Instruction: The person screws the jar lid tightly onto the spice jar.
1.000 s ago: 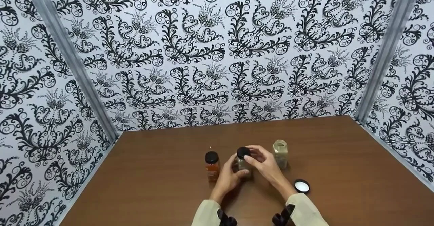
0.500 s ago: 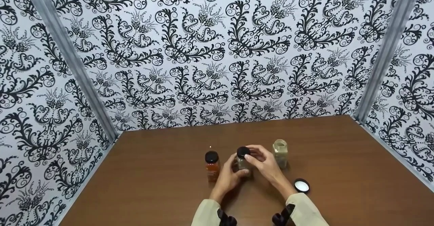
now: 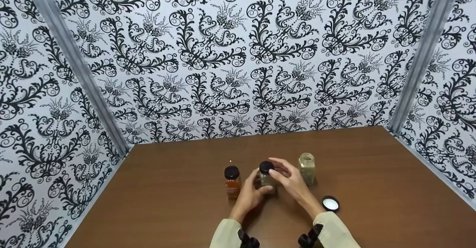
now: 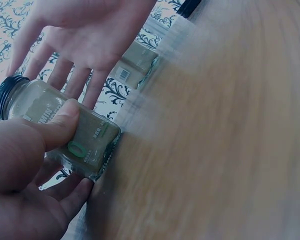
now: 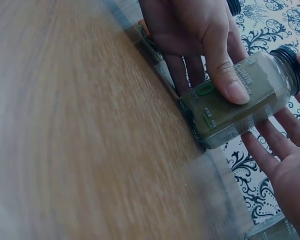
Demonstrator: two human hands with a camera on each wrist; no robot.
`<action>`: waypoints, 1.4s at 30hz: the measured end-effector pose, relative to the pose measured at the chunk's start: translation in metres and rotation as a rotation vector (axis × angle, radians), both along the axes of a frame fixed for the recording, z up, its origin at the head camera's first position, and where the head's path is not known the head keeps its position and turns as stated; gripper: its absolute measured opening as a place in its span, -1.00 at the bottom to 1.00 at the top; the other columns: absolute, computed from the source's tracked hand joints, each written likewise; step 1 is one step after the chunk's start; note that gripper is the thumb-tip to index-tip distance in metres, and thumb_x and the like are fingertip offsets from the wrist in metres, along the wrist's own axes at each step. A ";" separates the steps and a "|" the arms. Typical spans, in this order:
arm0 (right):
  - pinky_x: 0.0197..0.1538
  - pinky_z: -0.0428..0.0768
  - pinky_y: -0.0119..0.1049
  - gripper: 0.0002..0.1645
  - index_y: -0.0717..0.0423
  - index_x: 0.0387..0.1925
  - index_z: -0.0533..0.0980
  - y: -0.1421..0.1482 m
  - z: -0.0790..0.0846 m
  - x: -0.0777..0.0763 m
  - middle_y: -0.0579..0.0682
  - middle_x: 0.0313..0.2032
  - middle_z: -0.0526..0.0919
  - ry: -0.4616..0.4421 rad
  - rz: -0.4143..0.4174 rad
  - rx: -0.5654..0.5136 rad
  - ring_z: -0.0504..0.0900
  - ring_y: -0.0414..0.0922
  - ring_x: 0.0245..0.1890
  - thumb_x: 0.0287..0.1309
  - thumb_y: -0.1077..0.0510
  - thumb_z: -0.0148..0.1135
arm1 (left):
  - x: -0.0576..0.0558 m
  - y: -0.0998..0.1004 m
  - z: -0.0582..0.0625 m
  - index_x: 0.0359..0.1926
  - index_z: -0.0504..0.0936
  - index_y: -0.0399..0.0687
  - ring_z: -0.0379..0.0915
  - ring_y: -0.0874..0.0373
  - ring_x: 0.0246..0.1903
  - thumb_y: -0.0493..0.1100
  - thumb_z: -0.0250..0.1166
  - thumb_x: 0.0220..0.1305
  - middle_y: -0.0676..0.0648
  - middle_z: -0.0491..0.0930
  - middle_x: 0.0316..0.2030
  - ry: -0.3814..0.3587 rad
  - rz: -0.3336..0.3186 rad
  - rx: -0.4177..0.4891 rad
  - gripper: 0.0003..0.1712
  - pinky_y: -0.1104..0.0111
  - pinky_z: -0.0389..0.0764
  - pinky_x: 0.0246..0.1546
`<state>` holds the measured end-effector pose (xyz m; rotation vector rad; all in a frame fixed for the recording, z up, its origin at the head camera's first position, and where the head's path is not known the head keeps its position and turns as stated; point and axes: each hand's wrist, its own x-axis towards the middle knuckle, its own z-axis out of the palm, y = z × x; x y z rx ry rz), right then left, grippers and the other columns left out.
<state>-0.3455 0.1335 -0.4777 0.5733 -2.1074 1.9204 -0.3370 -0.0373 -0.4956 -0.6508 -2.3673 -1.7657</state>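
Observation:
My left hand (image 3: 250, 194) grips a square clear spice jar (image 3: 266, 181) low on its body, thumb across the front and fingers behind. In the left wrist view, printed lettering and a green mark show on the jar (image 4: 85, 132), which holds greenish-brown powder. A black screw lid (image 3: 266, 166) sits on its neck. My right hand (image 3: 292, 179) has its thumb and index finger at opposite sides of this lid, the other fingers stretched out beside the jar. The jar stands upright, its base at the wooden tabletop in the wrist views.
An orange-red spice jar (image 3: 233, 186) with a black lid stands left of my left hand. Right of my right hand is a lidless jar (image 3: 307, 171) of pale greenish powder. A loose black lid (image 3: 330, 204), white inside facing up, lies near my right wrist. Patterned walls surround the table (image 3: 167, 188).
The index finger of my right hand has lifted slightly away from the lid's top edge, and its thumb has shifted a little. My left hand and the jars stay in place.

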 end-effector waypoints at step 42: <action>0.12 0.61 -0.43 -0.52 0.25 0.19 0.50 -0.001 0.001 0.000 0.29 0.08 0.65 -0.032 0.015 -0.020 0.66 -0.10 0.06 0.23 0.28 0.31 | -0.002 -0.001 -0.001 0.34 0.43 -0.12 0.54 -0.12 0.17 -0.19 0.43 0.22 -0.22 0.60 0.19 0.025 0.039 -0.051 -0.32 -0.01 0.52 0.25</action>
